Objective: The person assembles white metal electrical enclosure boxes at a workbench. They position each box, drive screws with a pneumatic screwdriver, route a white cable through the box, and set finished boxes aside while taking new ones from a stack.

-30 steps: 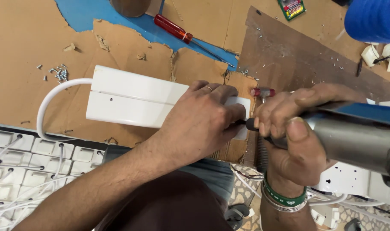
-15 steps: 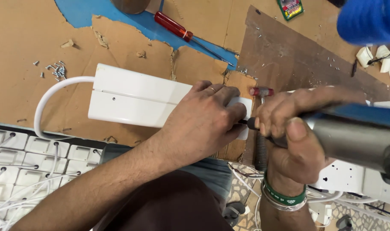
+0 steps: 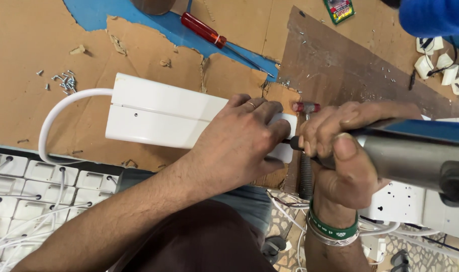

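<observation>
Person's own body, seen from above. Left hand point(image 3: 237, 141): bare, with a thin ring point(image 3: 251, 105) on one of the fingers; forearm bare and hairy, no sleeve in view. Right hand point(image 3: 340, 156): bare; the wrist carries a green band point(image 3: 332, 230) with pale markings and, just below it, a thin silver bangle point(image 3: 330, 241). A dark brown garment point(image 3: 199, 242) covers the lap.

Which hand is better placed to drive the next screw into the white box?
Right. The right hand grips the power screwdriver, tip at the white box; the left hand presses it down.
</observation>
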